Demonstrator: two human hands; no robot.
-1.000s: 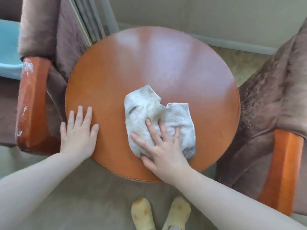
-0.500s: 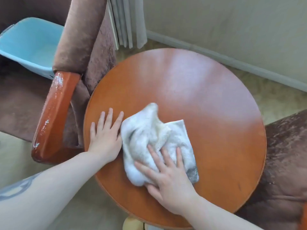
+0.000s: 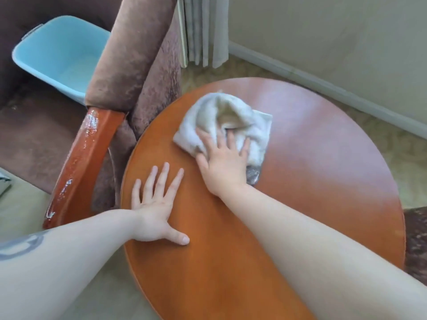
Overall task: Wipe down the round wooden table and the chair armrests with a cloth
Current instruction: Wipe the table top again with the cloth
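The round wooden table [image 3: 312,181] fills the middle of the view. A crumpled white cloth [image 3: 221,116] lies on its far left part. My right hand [image 3: 225,158] presses flat on the cloth's near side with fingers spread. My left hand [image 3: 157,204] rests flat on the bare tabletop near the left rim, fingers spread and straight. The left chair's wooden armrest [image 3: 80,162] stands just left of the table, glossy with wet streaks.
A brown upholstered chair [image 3: 131,56] stands at the left with a light blue basin [image 3: 60,54] on its seat. A second brown chair [image 3: 416,239] shows at the right edge. A curtain [image 3: 203,31], wall and baseboard lie beyond the table, over patterned carpet.
My right hand has pushed the cloth from the table's near middle toward the far left. My left hand stays flat on the table near the left rim. The view has swung left and closer.
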